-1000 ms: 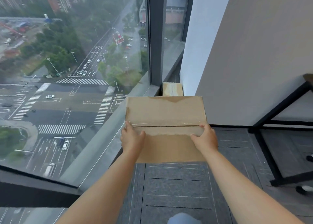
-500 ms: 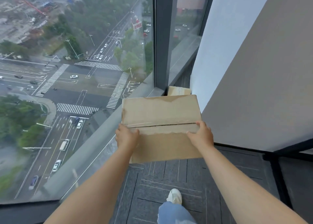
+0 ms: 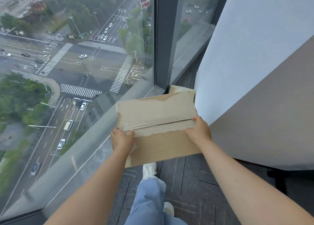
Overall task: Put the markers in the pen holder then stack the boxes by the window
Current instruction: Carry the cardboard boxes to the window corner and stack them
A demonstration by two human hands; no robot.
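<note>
I carry a brown cardboard box (image 3: pixel 158 112) in front of me, its top flaps closed with torn tape along the seam. My left hand (image 3: pixel 122 138) grips its near left corner and my right hand (image 3: pixel 198 131) grips its right side. Beyond it, a second cardboard box (image 3: pixel 180 89) lies on the floor in the corner by the window; only its far edge shows above the carried box. No markers or pen holder are in view.
A floor-to-ceiling window (image 3: pixel 76 54) with a dark frame post (image 3: pixel 163 37) runs along the left. A white and grey wall (image 3: pixel 254 71) closes the right. Dark carpet tiles (image 3: pixel 190 177) cover the floor, where my jeans leg and white shoes (image 3: pixel 149 169) show.
I have walked closer to the window corner with the box held in both hands. The box on the floor is nearer now, and the table frame at the right has left view.
</note>
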